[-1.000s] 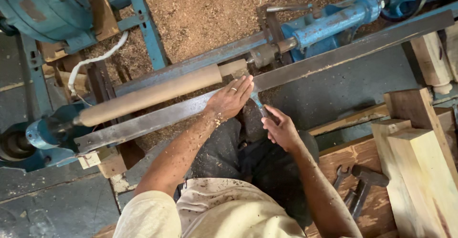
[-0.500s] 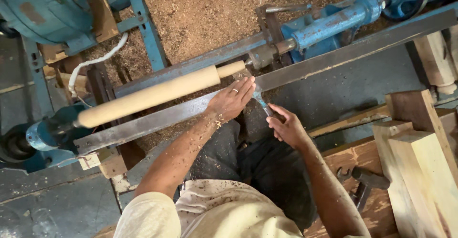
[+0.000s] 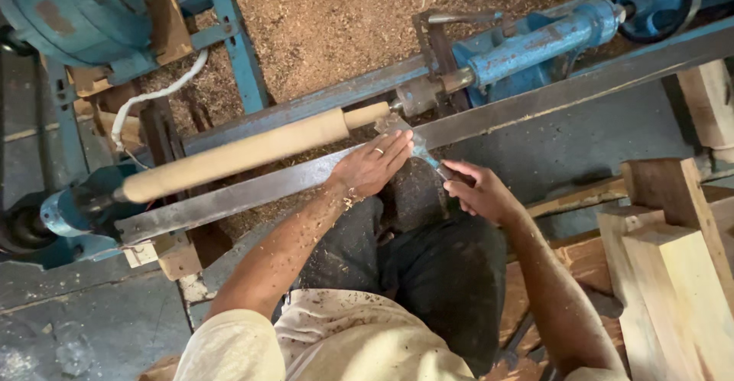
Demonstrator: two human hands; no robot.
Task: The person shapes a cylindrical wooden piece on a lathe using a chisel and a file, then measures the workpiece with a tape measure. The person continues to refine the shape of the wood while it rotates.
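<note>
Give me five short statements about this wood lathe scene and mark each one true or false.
1. The long round wooden workpiece is mounted between the ends of the blue lathe. True.
2. The left hand rests on the flat grey metal tool rest bar. True.
3. The right hand holds a red paintbrush. False: it grips the handle end of a metal chisel.
4. The ground behind the lathe is covered in brown sawdust. True.
5. The pale squared wooden blocks lie on the person's left. False: they are stacked on the right.
</note>
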